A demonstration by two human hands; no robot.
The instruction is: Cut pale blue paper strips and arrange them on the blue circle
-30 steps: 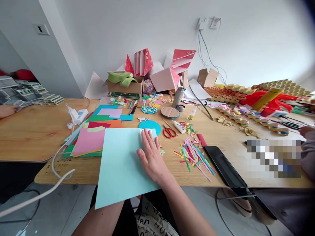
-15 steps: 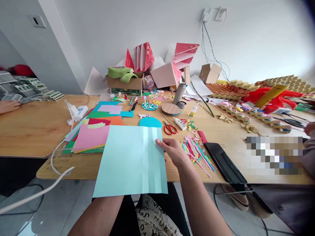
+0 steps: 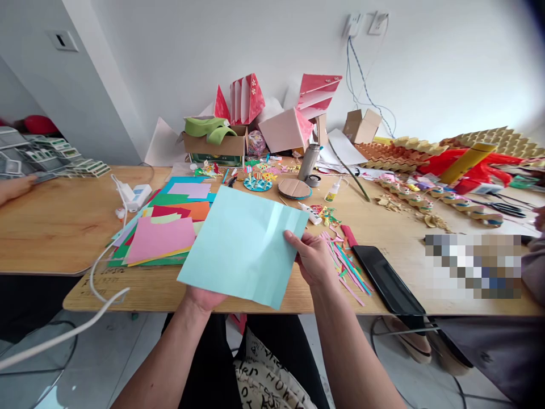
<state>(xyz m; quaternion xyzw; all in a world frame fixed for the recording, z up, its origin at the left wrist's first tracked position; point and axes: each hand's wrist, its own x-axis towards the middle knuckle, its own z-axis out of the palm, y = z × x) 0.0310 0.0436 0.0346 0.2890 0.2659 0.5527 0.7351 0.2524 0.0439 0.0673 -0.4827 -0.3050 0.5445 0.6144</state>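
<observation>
A light blue sheet of paper, with fold creases along its right side, is held tilted above the table's front edge. My right hand pinches its right edge, thumb on top. Under the lower left part lies my left hand; its fingers are hidden beneath the paper. Left of the sheet, a pile of coloured paper has a pink sheet on top. Thin paper strips are right of my right hand, beside a black phone.
Behind the sheet stand a steel bottle, a cardboard disc and a glue bottle. A white cable crosses the left edge of the table. Another person's hand is at the far left.
The blue sheet has turned clockwise and moved up and right, now covering the blue paper circle and the red scissors. My left hand has come partly into view below it.
</observation>
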